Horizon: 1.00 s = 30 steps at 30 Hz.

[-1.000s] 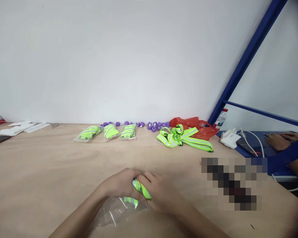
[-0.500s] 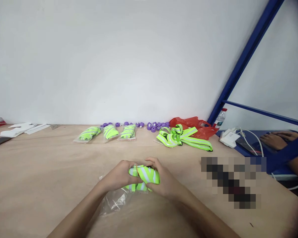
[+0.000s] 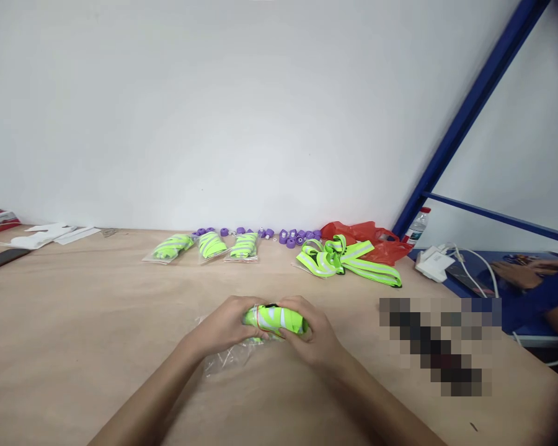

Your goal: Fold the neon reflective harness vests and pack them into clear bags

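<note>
The left hand (image 3: 227, 325) and right hand (image 3: 314, 334) pinch a green striped roll (image 3: 283, 319).
Each squeezes one end, over the worktop (image 3: 97, 322). Half a second ago, its wide side showed more; now it's tipped and looks thinner. Its left end seems to be inside the clear bag (image 3: 227, 361); three filled bags (image 3: 211, 246) lie behind.

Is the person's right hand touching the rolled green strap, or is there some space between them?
Touching. The head view shows the right hand curled around one end of the rolled green strap, with no gap visible where they meet.
</note>
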Each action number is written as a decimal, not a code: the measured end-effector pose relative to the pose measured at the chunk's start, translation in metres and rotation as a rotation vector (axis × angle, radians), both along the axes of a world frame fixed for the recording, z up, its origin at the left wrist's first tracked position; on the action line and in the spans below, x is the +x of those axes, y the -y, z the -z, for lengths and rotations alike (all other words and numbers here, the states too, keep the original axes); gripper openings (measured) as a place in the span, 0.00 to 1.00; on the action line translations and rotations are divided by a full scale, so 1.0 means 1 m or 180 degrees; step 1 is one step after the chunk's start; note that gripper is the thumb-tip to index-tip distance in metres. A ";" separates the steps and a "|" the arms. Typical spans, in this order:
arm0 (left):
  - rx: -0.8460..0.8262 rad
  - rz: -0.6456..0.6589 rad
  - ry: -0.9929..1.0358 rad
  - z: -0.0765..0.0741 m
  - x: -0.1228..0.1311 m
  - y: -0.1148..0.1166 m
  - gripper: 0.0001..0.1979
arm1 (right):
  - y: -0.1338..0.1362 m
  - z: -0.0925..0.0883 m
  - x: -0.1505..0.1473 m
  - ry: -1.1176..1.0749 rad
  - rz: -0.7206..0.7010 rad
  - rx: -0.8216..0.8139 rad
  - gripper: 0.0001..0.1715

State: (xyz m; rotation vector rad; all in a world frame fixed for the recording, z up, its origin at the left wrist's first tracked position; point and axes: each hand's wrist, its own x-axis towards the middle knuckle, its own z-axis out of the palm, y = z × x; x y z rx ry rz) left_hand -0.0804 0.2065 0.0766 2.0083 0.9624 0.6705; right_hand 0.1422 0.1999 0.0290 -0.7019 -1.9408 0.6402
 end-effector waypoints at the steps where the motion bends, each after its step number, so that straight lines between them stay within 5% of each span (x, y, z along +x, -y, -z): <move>1: 0.0033 0.0063 -0.0054 0.001 0.000 0.000 0.20 | 0.001 0.000 -0.001 0.0090 -0.0062 0.0091 0.20; 9: 0.0223 -0.0341 -0.0447 0.012 -0.007 -0.003 0.48 | 0.004 0.004 -0.005 0.0508 -0.0200 0.0513 0.27; 16: 0.0527 -0.0101 -0.0814 0.006 -0.007 -0.002 0.21 | 0.005 0.007 -0.007 0.0452 0.0006 0.0438 0.24; 25: 0.0442 0.0005 -0.0314 0.011 0.006 0.002 0.25 | 0.000 0.010 -0.010 0.0694 0.0393 0.0562 0.20; 30: 0.0269 -0.0237 -0.0001 0.009 0.007 0.001 0.25 | -0.004 0.012 -0.004 0.0523 0.0731 0.0096 0.25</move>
